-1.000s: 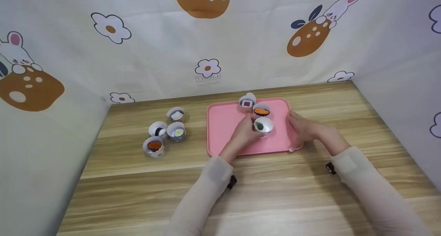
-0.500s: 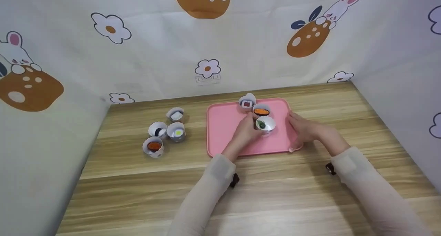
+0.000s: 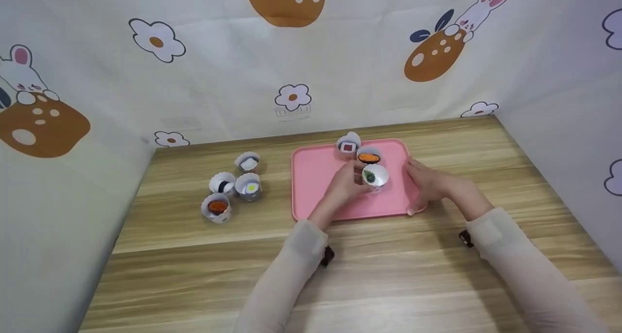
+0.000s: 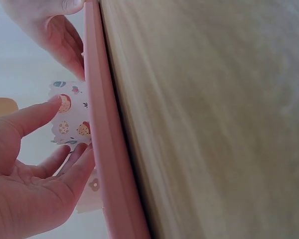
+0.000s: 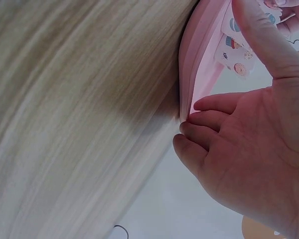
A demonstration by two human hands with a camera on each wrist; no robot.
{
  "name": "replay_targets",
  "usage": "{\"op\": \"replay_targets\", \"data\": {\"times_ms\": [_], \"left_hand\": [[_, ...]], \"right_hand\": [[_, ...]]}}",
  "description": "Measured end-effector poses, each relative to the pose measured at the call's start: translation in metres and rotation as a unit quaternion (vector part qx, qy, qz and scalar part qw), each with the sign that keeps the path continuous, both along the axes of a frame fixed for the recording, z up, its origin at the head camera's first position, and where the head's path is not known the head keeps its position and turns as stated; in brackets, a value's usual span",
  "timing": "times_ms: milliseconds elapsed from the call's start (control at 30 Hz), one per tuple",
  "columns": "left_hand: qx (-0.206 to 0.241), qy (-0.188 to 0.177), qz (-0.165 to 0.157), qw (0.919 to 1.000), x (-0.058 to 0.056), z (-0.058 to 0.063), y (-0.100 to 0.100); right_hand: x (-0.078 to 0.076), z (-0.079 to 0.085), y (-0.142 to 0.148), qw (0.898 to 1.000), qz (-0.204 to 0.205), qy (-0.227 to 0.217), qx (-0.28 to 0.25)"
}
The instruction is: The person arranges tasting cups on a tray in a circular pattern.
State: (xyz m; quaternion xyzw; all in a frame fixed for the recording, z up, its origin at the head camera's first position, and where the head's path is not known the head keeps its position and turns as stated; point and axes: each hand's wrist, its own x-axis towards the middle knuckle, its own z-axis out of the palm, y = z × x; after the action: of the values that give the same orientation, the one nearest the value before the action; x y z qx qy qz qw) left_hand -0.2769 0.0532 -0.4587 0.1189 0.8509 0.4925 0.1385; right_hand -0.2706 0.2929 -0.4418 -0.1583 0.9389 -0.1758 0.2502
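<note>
Since 1 s ago, green-leaf cup (image 3: 376,178) has shifted a bit R over pink tray (image 3: 311,177). Far L on wood table (image 3: 262,274), grouped: red-topped cup (image 3: 217,208), black-band cup (image 3: 223,184), white-piece cup (image 3: 248,163), yellow-dot cup (image 3: 249,187). Mid: L hand (image 3: 343,181), thumb & fingers wide at green-leaf cup's L side; can't tell if touching. That cup's upright, R of tray ctr, nr side of red-square cup (image 3: 349,146) & orange-topped cup (image 3: 369,157). R hand (image 3: 430,182): fingers spread, touching tray's R edge, thumb at nr corner.
</note>
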Motion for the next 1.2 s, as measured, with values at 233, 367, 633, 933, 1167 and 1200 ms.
{"op": "replay_targets", "data": {"times_ms": [233,367,633,933,1167,1200], "left_hand": [[0.019,-0.019,-0.002,0.9996,0.003,0.004,-0.011],[0.018,-0.024,0.002,0.9996,0.004,0.006,-0.018],[0.008,-0.043,0.012,0.999,0.008,0.009,-0.029],[0.008,-0.047,0.016,0.9988,0.01,0.012,-0.039],[0.007,-0.045,0.015,0.9988,0.012,0.017,-0.047],[0.007,-0.043,0.013,0.999,0.012,0.018,-0.048]], "right_hand": [[0.0,-0.001,-0.001,1.0,-0.003,0.0,0.0],[0.0,-0.001,-0.002,1.0,-0.004,-0.004,-0.002],[0.001,0.0,0.0,1.0,0.018,0.006,-0.004],[0.0,0.001,0.002,1.0,0.003,-0.002,0.0],[-0.001,-0.001,0.001,1.0,0.005,0.0,0.0],[-0.001,-0.001,0.001,1.0,0.004,0.0,0.001]]}}
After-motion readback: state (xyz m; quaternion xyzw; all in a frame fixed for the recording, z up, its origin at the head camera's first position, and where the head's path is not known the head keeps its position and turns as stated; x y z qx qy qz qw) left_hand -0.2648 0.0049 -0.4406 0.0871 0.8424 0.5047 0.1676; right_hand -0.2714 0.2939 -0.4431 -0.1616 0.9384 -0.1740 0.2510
